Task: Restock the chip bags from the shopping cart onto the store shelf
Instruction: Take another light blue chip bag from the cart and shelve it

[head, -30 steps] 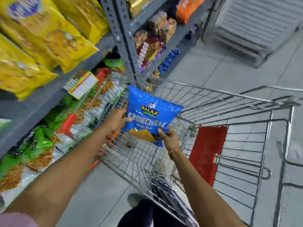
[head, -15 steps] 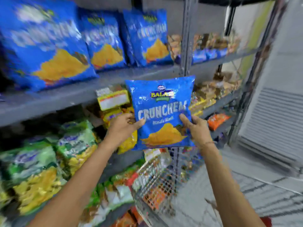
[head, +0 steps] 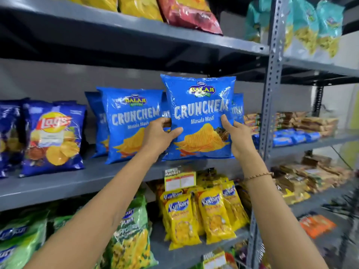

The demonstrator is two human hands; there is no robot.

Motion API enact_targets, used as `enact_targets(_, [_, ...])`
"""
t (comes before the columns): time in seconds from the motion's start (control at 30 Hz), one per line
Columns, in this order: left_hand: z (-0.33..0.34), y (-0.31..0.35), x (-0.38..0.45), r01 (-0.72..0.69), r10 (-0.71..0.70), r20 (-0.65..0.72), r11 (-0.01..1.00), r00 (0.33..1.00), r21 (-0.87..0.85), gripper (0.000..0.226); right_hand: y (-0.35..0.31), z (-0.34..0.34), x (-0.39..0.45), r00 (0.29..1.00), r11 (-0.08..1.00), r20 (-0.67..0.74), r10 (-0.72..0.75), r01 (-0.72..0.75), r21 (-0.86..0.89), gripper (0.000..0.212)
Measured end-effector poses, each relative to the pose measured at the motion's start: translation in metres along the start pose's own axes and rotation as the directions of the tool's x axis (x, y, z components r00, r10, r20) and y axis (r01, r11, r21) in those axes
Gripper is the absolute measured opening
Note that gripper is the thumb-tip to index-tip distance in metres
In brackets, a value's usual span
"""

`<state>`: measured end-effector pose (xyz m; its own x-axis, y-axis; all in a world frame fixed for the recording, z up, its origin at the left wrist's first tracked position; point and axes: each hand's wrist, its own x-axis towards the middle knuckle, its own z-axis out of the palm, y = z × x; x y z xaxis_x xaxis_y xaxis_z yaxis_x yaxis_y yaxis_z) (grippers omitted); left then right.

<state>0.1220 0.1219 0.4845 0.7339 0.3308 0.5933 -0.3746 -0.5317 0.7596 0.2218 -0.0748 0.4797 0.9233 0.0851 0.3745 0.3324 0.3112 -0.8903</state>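
Both hands grasp one blue Crunchem bag (head: 200, 117) upright: left hand (head: 157, 135) on its left edge, right hand (head: 238, 137) on its right. It is at the grey shelf's (head: 58, 183) front edge, near the right end.

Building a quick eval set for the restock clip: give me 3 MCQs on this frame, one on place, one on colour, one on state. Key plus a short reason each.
1. Where is the held Crunchem bag?
A. In the cart
B. In front of the middle shelf, by matching blue bags
C. On the floor

2. What colour are the Kurkure packs on the shelf below?
A. Yellow
B. Purple
C. White

3. How is the held bag gripped?
A. Left hand only
B. Right hand only
C. Both hands, upright

Key:
1 B: it is raised at the middle shelf, next to another Crunchem bag standing there.
2 A: the packs under the price tag are yellow.
3 C: left hand and right hand hold its lower sides, label upright.
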Motion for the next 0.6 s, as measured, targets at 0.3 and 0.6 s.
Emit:
enact_targets(0.3, [0.061,-0.036,0.062,0.204,-0.223,-0.092,0.963,0.971,-0.175,0.024,0.038,0.002,0.084,0.997,0.997,-0.058,-0.043,0.039,-0.07,0.043])
enact_targets(0.6, [0.08,-0.064,0.068,0.206,-0.195,-0.096,0.972,0.976,0.115,0.05,0.072,0.007,0.095,0.989,0.984,-0.118,-0.092,0.072,-0.165,0.06])
